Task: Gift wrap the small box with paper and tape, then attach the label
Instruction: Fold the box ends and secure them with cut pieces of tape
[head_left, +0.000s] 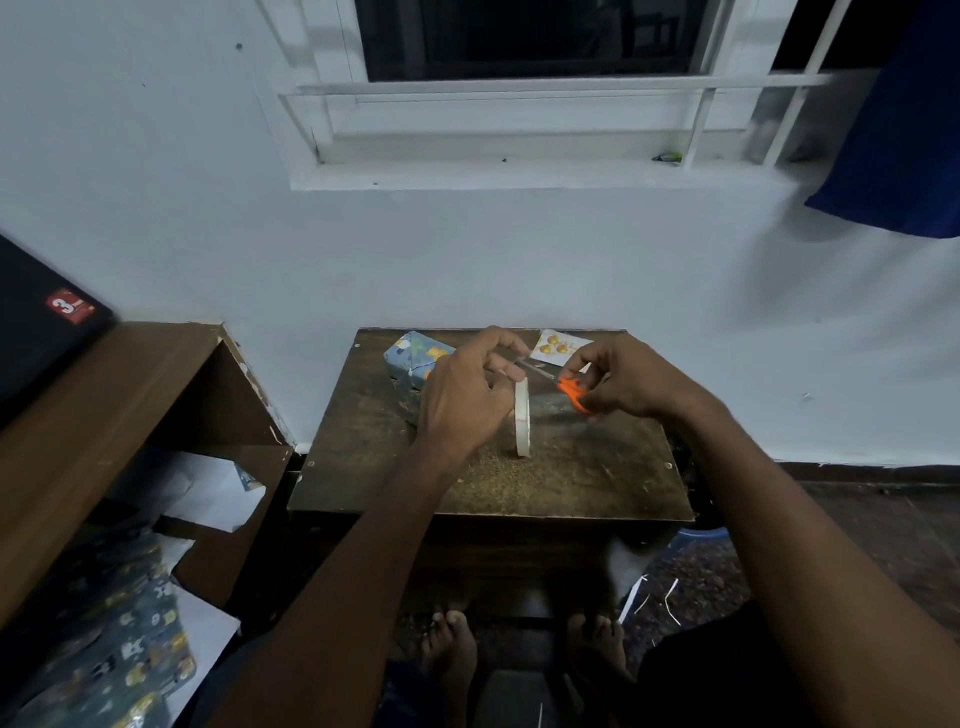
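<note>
The small box (413, 361), wrapped in blue patterned paper, lies at the far left of the small wooden table (571, 483), partly hidden behind my left hand (462, 400). That hand holds a white tape roll (522, 418) standing on edge and pinches a strip of tape pulled up from it. My right hand (618, 382) grips orange-handled scissors (563, 387), whose blades point left at the tape strip. A white label (558, 347) with yellow round shapes lies at the table's far edge, behind the scissors.
A brown shelf unit (130, 415) stands to the left, with white paper and blue patterned wrapping paper (124, 644) in it. The white wall and a window sill (519, 176) rise behind the table. Paper strips (649, 597) lie on the floor near my feet.
</note>
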